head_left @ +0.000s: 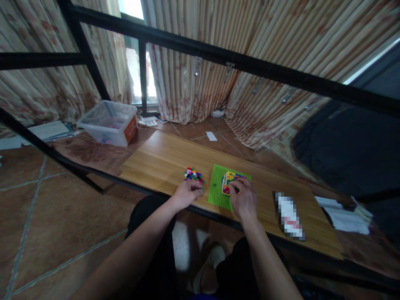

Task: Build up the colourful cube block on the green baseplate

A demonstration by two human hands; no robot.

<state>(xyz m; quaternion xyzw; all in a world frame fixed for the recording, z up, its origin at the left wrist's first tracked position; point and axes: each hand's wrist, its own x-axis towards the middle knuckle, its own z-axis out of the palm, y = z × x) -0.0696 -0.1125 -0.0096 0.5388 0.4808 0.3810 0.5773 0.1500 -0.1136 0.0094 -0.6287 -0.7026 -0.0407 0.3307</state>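
A bright green studded baseplate (219, 174) lies on the wooden board. On it stands a small block of stacked toy bricks (230, 175) in yellow, white, red and other colours. My right hand (245, 199) reaches over the right side of this stack with bent fingers pinched together at it; whatever they hold is hidden. A loose pile of small coloured bricks (193, 173) sits left of the baseplate. Just in front of that pile is my left hand (186, 194), thumb and fingers closed, with a small green brick (201, 189) showing at the fingertips.
The wooden board (162, 154) rests on a dark frame, whose black bars (200, 46) cross ahead. A clear plastic bin (115, 125) stands at its far left. A blurred-out flat item (289, 216) lies right of the baseplate, with papers (346, 218) beyond. Curtains (193, 83) hang behind.
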